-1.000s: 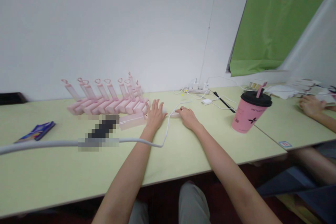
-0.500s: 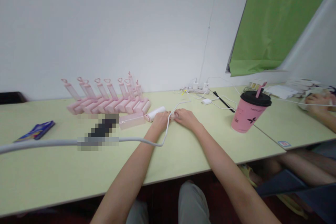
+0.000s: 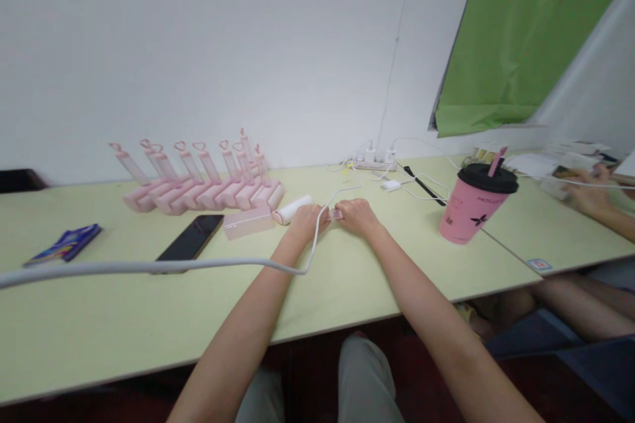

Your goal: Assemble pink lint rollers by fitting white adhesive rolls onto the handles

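Near the middle of the table, my left hand (image 3: 306,221) and my right hand (image 3: 359,215) are closed, knuckles up, a short way apart. A small translucent pink piece (image 3: 338,214) sticks out of my right fingers toward the left hand. What my left fingers pinch is hidden by the hand and the white cable (image 3: 313,248) crossing in front. Just left of that hand lies a white cylinder with a pink rim (image 3: 294,209). Beside it is a pale pink translucent box (image 3: 248,223). Several pink blocks with clear tubes and heart-shaped loops (image 3: 208,193) form a row behind.
A dark phone (image 3: 191,239) and a blue packet (image 3: 67,244) lie on the left. To the right stands a pink cup with a black lid (image 3: 473,205). A power strip (image 3: 372,165), cables and a black strap (image 3: 424,186) lie behind. Another person's hand (image 3: 590,190) is at far right.
My hands have drawn slightly apart, and more of the small pink piece shows between them. The view has shifted a little. At far right the other person's hand has moved.
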### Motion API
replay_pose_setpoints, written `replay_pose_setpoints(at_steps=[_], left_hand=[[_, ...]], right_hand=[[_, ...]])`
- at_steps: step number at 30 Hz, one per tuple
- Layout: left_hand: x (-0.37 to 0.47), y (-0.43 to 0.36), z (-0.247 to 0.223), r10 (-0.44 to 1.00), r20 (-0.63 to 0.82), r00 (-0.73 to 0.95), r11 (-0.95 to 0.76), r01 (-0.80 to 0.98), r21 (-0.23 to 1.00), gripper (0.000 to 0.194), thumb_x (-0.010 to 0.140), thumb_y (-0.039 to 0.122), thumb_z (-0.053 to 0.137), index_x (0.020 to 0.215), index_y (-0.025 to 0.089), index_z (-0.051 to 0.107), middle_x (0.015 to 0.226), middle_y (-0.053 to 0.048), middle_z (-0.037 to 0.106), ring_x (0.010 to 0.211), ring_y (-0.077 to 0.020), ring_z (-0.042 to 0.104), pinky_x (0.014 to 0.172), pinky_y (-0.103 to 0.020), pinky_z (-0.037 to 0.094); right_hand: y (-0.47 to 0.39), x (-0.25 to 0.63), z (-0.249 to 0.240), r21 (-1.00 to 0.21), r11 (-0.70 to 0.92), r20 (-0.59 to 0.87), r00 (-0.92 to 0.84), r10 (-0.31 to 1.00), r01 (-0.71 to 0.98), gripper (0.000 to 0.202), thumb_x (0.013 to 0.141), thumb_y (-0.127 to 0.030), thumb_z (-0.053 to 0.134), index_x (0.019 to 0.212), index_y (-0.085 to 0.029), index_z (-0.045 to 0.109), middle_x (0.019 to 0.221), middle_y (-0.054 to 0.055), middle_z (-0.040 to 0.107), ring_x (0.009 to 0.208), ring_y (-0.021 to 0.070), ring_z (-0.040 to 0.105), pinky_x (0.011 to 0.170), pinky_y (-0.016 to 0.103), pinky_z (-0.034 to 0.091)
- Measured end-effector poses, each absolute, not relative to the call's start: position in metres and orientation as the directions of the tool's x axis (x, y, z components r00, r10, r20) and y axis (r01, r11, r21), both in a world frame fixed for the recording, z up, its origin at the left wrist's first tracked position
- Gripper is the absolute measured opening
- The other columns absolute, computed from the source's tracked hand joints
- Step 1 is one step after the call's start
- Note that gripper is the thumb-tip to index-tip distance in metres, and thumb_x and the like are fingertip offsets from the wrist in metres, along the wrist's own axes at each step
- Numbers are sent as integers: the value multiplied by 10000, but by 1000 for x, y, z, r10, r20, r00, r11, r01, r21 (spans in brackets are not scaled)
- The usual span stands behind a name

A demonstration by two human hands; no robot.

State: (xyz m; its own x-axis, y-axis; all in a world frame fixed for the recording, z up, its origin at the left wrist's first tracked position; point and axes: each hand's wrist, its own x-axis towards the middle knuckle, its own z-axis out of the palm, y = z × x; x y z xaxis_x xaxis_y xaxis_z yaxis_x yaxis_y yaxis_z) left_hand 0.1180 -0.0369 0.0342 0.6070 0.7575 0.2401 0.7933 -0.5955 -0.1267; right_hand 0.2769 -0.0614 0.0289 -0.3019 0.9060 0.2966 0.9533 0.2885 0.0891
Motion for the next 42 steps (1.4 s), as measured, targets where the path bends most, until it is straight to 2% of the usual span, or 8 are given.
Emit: replay_pose_setpoints(at_steps=[7, 14, 20, 24, 30, 35, 42], left_hand=[[116, -33, 27, 774, 245, 584, -587, 807, -70, 283, 804, 333, 461, 857, 129, 650, 797, -139, 642, 829, -248, 619, 732, -329, 424], [110, -24, 16, 726, 248, 642, -623, 766, -160, 310, 803, 349, 431, 827, 145, 663, 768, -136, 655, 774, -249, 627, 679, -328, 425], [104, -22, 16, 715, 222, 663, -655, 746, -118, 316, 792, 357, 442, 826, 137, 666, 765, -141, 656, 774, -250, 629, 680, -324, 426], [103, -22, 19, 729, 198, 655, -649, 754, -107, 312, 797, 353, 442, 843, 134, 660, 788, -135, 656, 793, -242, 625, 710, -324, 426], [111, -23, 20, 789, 234, 568, -564, 821, -90, 278, 814, 307, 447, 906, 126, 638, 848, -146, 639, 836, -243, 610, 745, -335, 422], [120, -27, 13, 845, 261, 467, -466, 882, -72, 282, 831, 280, 407, 903, 123, 630, 883, -152, 632, 871, -252, 597, 750, -345, 418], [122, -26, 10, 850, 269, 453, -445, 891, -94, 325, 830, 314, 392, 913, 111, 632, 877, -171, 627, 868, -288, 595, 715, -373, 425]], right_hand=[[-58, 273, 19, 71, 261, 248, -270, 930, 963, 346, 861, -333, 377, 888, -147, 667, 899, 133, 672, 868, 223, 599, 721, 284, 373], [-51, 271, 9, 47, 321, 237, -323, 916, 946, 378, 858, -342, 370, 806, -151, 692, 850, 117, 689, 806, 201, 616, 682, 258, 377], [-49, 267, 8, 15, 341, 195, -337, 921, 940, 365, 853, -338, 396, 809, -137, 697, 834, 117, 695, 769, 174, 627, 642, 227, 371], [-51, 265, 10, 5, 348, 177, -344, 922, 937, 337, 849, -309, 408, 834, -133, 694, 860, 124, 690, 799, 182, 623, 668, 229, 384], [-56, 262, 14, 6, 158, 236, -155, 959, 987, 332, 875, -286, 375, 999, -131, 641, 979, 161, 640, 934, 221, 578, 783, 285, 403], [-57, 262, 13, 7, 115, 231, -114, 966, 993, 309, 873, -258, 378, 1029, -131, 612, 1000, 165, 616, 953, 225, 558, 808, 300, 403], [-54, 260, 6, -1, 82, 245, -80, 966, 997, 285, 863, -223, 363, 1006, -161, 601, 983, 139, 618, 908, 218, 563, 771, 303, 408]])
